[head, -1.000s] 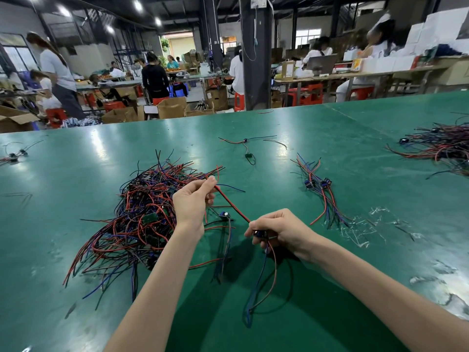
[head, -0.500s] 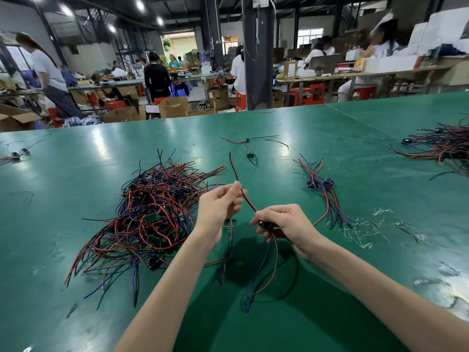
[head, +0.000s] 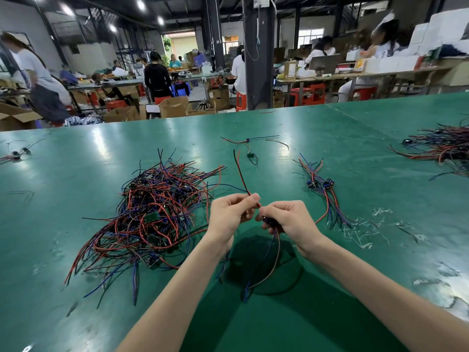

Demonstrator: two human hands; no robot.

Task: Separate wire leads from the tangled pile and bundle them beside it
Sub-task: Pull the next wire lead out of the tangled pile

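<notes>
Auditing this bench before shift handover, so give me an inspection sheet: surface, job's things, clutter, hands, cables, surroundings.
Surface: green table, glossy, with glare patches at the right edge.
Job's things: tangled pile left of the hands; sorted bundle to the right; one lead lifted between both hands.
Clutter: clear plastic scraps near the bundle; a stray lead farther back; another wire heap at far right.
Hands: left hand pinches the lead's red-black wire; right hand grips its dark connector.
Cables: the lead's other wires hang looped below the right hand.
Surroundings: people at other benches, cardboard boxes, a dark pillar.
</notes>
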